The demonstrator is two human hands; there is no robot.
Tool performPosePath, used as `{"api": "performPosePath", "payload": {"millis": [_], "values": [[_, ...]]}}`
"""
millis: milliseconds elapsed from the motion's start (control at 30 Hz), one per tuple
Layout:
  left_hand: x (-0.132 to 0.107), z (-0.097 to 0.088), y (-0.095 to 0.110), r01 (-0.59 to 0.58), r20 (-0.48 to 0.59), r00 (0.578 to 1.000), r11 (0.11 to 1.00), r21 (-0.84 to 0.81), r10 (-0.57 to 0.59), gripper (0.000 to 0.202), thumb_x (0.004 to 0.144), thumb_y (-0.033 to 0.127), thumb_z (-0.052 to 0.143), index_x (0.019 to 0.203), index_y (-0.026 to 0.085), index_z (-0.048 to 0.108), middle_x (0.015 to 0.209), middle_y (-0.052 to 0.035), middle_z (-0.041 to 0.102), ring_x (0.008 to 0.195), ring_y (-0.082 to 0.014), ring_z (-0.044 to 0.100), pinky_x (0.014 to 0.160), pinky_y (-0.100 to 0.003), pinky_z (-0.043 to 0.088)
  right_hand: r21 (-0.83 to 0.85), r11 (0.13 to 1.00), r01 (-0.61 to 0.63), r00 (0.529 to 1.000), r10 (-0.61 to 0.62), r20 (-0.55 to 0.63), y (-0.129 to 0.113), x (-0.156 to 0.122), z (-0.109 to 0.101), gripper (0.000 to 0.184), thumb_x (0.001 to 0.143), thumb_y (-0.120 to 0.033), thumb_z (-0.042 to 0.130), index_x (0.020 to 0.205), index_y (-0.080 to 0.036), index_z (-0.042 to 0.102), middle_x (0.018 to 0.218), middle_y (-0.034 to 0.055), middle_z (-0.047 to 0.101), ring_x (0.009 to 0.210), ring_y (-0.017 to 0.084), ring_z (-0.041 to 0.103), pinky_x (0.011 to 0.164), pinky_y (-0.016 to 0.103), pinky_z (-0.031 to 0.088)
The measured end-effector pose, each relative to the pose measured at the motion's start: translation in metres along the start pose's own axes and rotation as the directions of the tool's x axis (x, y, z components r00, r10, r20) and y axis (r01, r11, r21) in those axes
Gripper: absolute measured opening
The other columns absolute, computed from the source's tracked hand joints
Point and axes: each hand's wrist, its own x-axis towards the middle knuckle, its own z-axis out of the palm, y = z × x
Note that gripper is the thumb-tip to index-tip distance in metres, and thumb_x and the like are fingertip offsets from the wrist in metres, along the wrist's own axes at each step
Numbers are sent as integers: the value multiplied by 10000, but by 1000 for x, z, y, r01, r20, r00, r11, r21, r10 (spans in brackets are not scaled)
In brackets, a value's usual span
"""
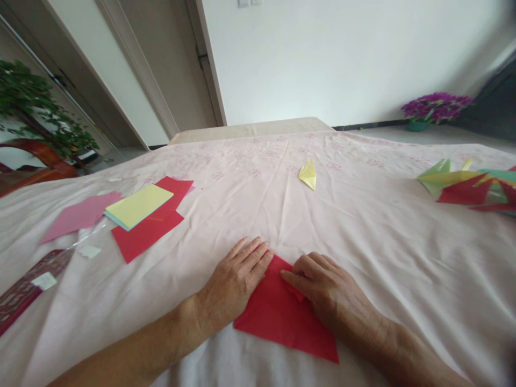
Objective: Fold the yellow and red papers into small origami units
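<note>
A sheet of red paper [282,322] lies on the cloth in front of me, its far corner pointing away. My left hand [242,277] rests flat along its upper left edge, fingers stretched out and close together. On the right side of the sheet, my right hand [318,285] is curled, with the thumb reaching over the paper. A small raised red fold shows under its thumb and fingers, and the rest of that fold is hidden by the hand.
Yellow paper [141,206], red sheets [147,236] and pink sheets [76,216] lie to the left, near a dark red patterned packet [28,290]. A folded yellow paper piece [308,175] sits farther back. Several colourful folded papers [463,188] are at the right. Wrinkled tablecloth [226,204] covers the surface.
</note>
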Motion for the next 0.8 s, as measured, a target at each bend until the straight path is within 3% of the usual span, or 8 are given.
{"api": "performPosePath", "payload": {"millis": [200,333,467,800], "values": [[1,-1,2,-25,-24,999,1000,11,25,437,907,71,353,1328,74,467,1380,-164,510,1329,-262,415,1116,-437,341,-40,999,13,1000,-12,20,-2,-1,-5,70,899,-220,585,936,-210,644,817,26,552,734,183,444,661,325,349],[1,-5,4,-23,-6,1000,1000,4,23,436,909,90,393,1339,119,455,1376,-165,509,1313,-257,438,1099,-435,365,-35,999,11,999,-9,45,-4,-4,-7,51,893,-234,598,909,-204,638,833,23,570,762,185,464,692,333,366],[0,-6,4,-7,7,1000,1000,-23,7,458,913,90,410,1365,165,425,1400,-144,487,1328,-239,418,1101,-429,364,-36,999,14,999,-12,53,-5,-6,-9,65,902,-234,590,920,-203,644,836,29,576,770,182,475,707,331,378],[-1,-6,3,-2,-17,1000,998,-60,1,441,925,82,400,1359,153,436,1434,-140,447,1391,-248,309,1133,-472,313,-78,994,80,996,-83,-33,-3,-5,-6,144,938,-199,518,931,-201,662,802,39,567,728,167,468,670,312,365]]}}
